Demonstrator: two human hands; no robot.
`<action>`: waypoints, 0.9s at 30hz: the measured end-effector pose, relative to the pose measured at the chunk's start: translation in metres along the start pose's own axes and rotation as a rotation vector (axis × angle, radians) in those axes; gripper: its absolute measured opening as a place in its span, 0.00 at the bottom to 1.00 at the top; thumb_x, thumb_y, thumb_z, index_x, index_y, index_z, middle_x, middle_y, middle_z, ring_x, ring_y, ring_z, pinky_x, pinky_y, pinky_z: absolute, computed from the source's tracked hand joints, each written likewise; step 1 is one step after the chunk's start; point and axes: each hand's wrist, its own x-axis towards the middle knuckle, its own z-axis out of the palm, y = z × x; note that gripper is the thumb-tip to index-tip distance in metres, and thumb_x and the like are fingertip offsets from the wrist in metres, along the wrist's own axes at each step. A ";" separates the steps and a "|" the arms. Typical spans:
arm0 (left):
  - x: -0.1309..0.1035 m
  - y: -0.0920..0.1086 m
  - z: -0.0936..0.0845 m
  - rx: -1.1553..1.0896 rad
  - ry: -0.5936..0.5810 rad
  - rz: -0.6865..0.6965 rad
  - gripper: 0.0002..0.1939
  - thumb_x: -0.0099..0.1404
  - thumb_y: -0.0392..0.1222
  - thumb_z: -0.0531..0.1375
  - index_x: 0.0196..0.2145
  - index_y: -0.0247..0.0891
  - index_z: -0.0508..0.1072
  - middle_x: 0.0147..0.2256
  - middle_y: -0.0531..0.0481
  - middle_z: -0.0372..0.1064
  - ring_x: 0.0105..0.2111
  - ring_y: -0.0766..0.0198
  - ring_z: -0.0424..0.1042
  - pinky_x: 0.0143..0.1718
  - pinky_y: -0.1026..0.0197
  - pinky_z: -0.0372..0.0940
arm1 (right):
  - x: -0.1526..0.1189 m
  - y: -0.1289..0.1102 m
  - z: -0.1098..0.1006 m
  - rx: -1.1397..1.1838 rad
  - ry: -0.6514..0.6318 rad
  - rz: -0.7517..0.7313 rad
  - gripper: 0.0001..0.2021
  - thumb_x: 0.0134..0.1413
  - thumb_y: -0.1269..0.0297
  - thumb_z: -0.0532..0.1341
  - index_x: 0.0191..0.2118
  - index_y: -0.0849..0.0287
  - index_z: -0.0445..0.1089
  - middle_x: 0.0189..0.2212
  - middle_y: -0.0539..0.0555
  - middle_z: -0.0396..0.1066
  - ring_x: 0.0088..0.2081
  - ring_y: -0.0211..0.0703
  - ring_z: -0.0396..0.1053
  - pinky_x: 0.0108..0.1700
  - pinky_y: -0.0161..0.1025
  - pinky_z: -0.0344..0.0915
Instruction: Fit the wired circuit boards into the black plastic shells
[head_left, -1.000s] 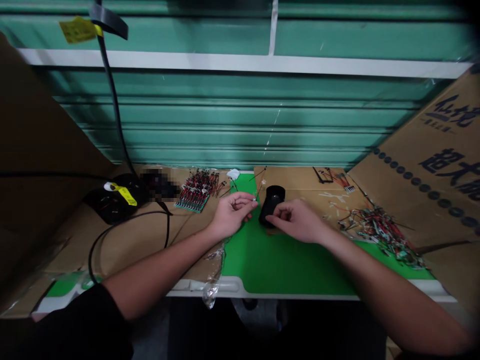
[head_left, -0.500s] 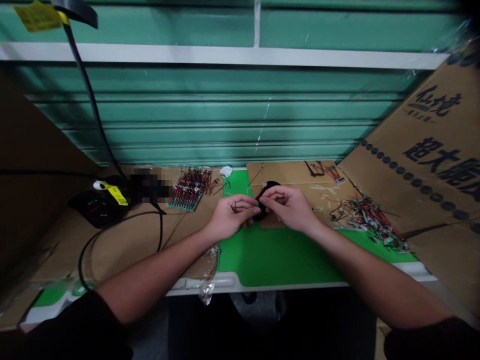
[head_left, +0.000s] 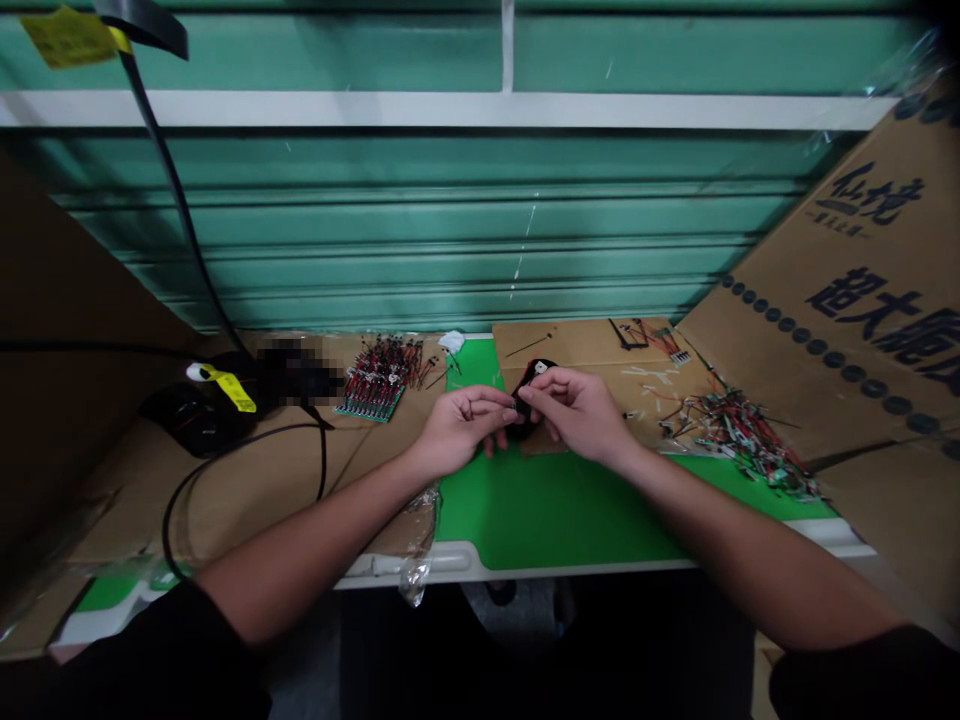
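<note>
Near the middle of the table, my left hand and my right hand meet fingertip to fingertip. Both are pinched, with something small and dark between them that I cannot make out. Just behind the fingers lies a round black object, partly hidden by my right hand. Thin red and black wires stand in rows on a green circuit board to the left. At the right is a loose pile of small wired boards.
Cardboard sheets cover parts of the green table. A black device with a yellow tag and looping cable sits at the left. Printed cardboard rises at the right; a green slatted wall stands behind.
The long dark wire behind the hands has shifted and lies flatter on the cardboard. The round black object looks slightly turned, with its red edge showing more. Both hands remain close together.
</note>
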 end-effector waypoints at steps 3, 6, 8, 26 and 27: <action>0.001 0.000 -0.001 -0.042 0.015 -0.021 0.28 0.54 0.56 0.79 0.42 0.34 0.78 0.26 0.48 0.79 0.20 0.64 0.74 0.17 0.65 0.64 | -0.001 -0.001 0.001 0.016 0.023 -0.027 0.23 0.58 0.41 0.73 0.35 0.58 0.74 0.25 0.51 0.75 0.22 0.36 0.68 0.22 0.33 0.60; 0.001 0.001 -0.001 -0.130 0.067 -0.033 0.28 0.53 0.54 0.80 0.42 0.33 0.78 0.31 0.46 0.82 0.21 0.65 0.75 0.18 0.65 0.64 | -0.004 -0.001 0.003 -0.006 0.035 -0.077 0.21 0.59 0.42 0.73 0.35 0.57 0.74 0.27 0.52 0.76 0.24 0.37 0.70 0.24 0.34 0.64; 0.001 0.002 -0.001 -0.197 0.099 -0.041 0.28 0.52 0.52 0.81 0.42 0.33 0.79 0.34 0.45 0.82 0.22 0.66 0.75 0.18 0.66 0.63 | -0.008 0.000 0.004 -0.045 0.037 -0.129 0.19 0.61 0.44 0.72 0.37 0.57 0.75 0.30 0.53 0.78 0.27 0.39 0.72 0.28 0.35 0.67; -0.005 0.000 -0.003 -0.101 -0.024 -0.020 0.24 0.58 0.53 0.79 0.45 0.34 0.83 0.31 0.46 0.81 0.21 0.68 0.70 0.20 0.65 0.63 | 0.004 0.003 -0.004 0.128 -0.100 -0.002 0.21 0.55 0.44 0.75 0.41 0.57 0.76 0.29 0.47 0.74 0.17 0.30 0.61 0.18 0.33 0.54; -0.005 0.000 -0.003 -0.112 -0.023 -0.025 0.24 0.58 0.53 0.79 0.45 0.34 0.83 0.33 0.45 0.82 0.21 0.68 0.70 0.20 0.65 0.63 | 0.003 0.002 -0.003 0.118 -0.096 -0.023 0.21 0.56 0.44 0.75 0.40 0.56 0.76 0.29 0.47 0.74 0.18 0.31 0.62 0.18 0.33 0.56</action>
